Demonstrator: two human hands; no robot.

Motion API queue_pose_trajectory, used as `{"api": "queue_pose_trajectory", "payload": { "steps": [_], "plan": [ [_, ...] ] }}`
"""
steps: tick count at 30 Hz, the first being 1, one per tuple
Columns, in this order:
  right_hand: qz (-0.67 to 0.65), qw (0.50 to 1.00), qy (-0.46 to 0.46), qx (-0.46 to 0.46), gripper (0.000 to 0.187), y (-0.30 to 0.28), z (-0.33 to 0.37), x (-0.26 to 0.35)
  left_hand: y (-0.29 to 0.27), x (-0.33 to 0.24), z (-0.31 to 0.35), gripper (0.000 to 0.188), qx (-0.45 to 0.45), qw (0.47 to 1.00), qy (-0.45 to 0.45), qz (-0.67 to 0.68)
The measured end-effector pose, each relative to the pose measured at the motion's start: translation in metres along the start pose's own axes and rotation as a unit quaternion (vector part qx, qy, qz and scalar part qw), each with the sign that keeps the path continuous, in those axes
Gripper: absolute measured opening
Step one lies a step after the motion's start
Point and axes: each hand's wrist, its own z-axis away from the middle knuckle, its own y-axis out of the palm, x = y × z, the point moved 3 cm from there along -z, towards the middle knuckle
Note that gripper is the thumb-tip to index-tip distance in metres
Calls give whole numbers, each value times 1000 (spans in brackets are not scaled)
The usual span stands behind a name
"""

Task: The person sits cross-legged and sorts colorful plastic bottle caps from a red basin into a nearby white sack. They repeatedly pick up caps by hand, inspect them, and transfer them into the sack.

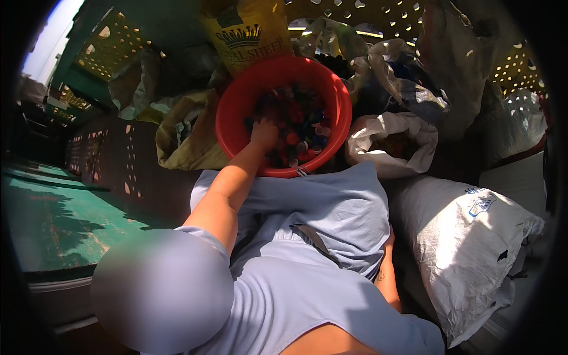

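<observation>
A round red basin [228,127] stands just beyond my knees, partly filled with small bottle caps [296,115] of red, blue, green, white and dark colours. My left hand [264,135] reaches down into its left part, over or among the caps. Shadow and blur hide the fingertips there, so I cannot see whether a cap is in them. My right forearm [387,281] hangs beside my right thigh; the hand itself is hidden behind my leg.
Open sacks flank the basin: a yellowish one [198,155] left, a white one [370,127] right. Behind it stands a yellow printed bag [247,44]. A large, full white sack [452,242] lies at my right. A green surface [65,216] is at left; perforated yellow panels [361,13] rise behind.
</observation>
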Motion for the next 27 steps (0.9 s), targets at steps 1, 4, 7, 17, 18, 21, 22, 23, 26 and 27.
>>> {"api": "queue_pose_trajectory", "payload": {
  "steps": [1, 4, 7, 17, 18, 21, 22, 23, 26, 27],
  "plan": [
    [-34, 999, -3, 28, 41, 12, -10, 43, 6, -1, -5, 28, 17, 1000, 0, 11],
    [34, 985, -169, 15, 37, 46, -12, 174, 2, -5, -6, 27, -95, 995, 1, 43],
    [-86, 961, -262, 35, 37, 89, -5, 284, -20, 11, -12, 33, -89, 984, -54, 142],
    [-237, 869, -367, 233, 37, 291, -22, 446, -162, 124, -15, 37, -231, 518, -156, 808],
    [-200, 887, -362, 206, 36, 304, -24, 442, -182, 136, -15, 38, -276, 501, -134, 809],
    [-11, 924, -342, 174, 41, 321, -24, 429, -237, 175, -31, 36, -370, 523, -105, 760],
    [47, 935, -302, 177, 42, 318, -25, 425, -253, 190, -43, 35, -402, 530, -117, 737],
    [-9, 918, -337, 208, 40, 314, -25, 430, -270, 205, -57, 35, -414, 553, -100, 716],
    [-53, 843, -497, 198, 35, 284, -36, 451, -288, 224, -89, 41, -428, 687, -146, 569],
    [-106, 861, -448, 215, 34, 278, -47, 455, -286, 220, -92, 41, -448, 736, -140, 487]
  ]
}}
